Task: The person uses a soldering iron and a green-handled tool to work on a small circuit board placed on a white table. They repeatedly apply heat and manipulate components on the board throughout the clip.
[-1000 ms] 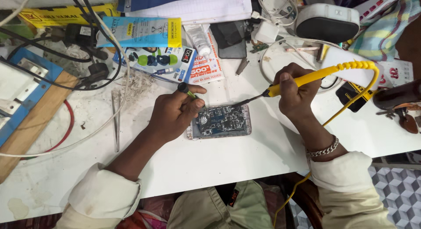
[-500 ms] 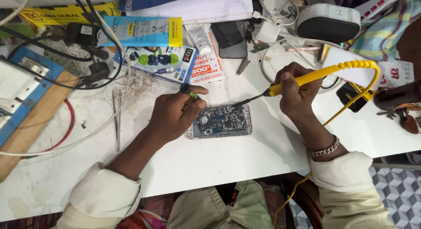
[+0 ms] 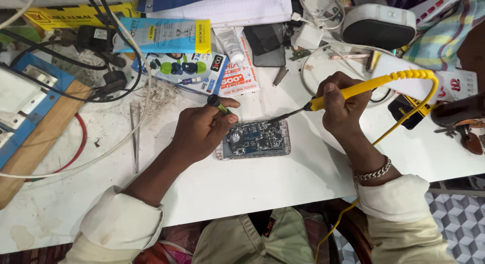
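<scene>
— Where's the board sitting?

— The board (image 3: 255,138) lies flat on the table (image 3: 262,183), right in front of me, between my two hands. Its long axis runs left to right across me.

— Which hand is nearer it?

— My left hand (image 3: 202,130). It rests against the board's left end, fingers curled shut round a small green-handled tool (image 3: 218,104) whose dark top pokes up past my knuckles. I can't tell where that tool's tip touches; my fingers hide it.

— And the right?

— My right hand (image 3: 341,105) sits above and to the right of the board, off its edge, closed in a fist round the yellow iron (image 3: 374,84). The iron slants down and to the left, so its dark tip comes in over the board's upper right part, near the top edge.

— So the two tools meet?

— No, they're apart: left at the left end, iron tip toward the right. The yellow cord (image 3: 404,120) loops away behind my wrist, off the board.
</scene>
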